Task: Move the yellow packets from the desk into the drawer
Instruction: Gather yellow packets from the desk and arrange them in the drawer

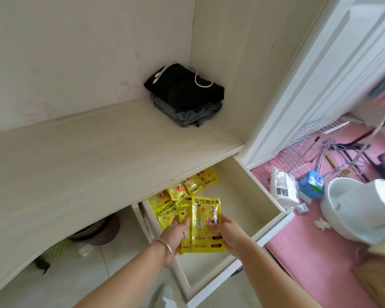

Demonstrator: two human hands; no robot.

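Yellow foil is filling my grip: I am holding a small stack of yellow packets (203,221) over the open drawer (269,227), above its front half; my left hand (176,233) is curling round the stack's left edge, thumb on top, and my right hand (223,231) is pinching its right edge, so both hands are grasping the same stack; a thin bangle (167,252) is sitting on my left wrist. More loose packets (182,192) are already lying inside the drawer, spread along its left wall and running toward its back edge, partly tucked under the desk (87,156); the stack in my hands is overlapping the nearest of them from above, though I cannot tell whether it is touching them. The pale wooden desk is carrying a pile of folded dark clothes (185,96) in its far right corner, with a white cord (200,81) looping over the top of the pile. Under the desk's front edge, on the tiled floor, a green basket (58,246) and a dark round bin (98,230) are showing. To the right of the drawer, on the pink floor, a white packet (283,190), a blue box (311,184) and a white round appliance (360,210) are lying near one another.
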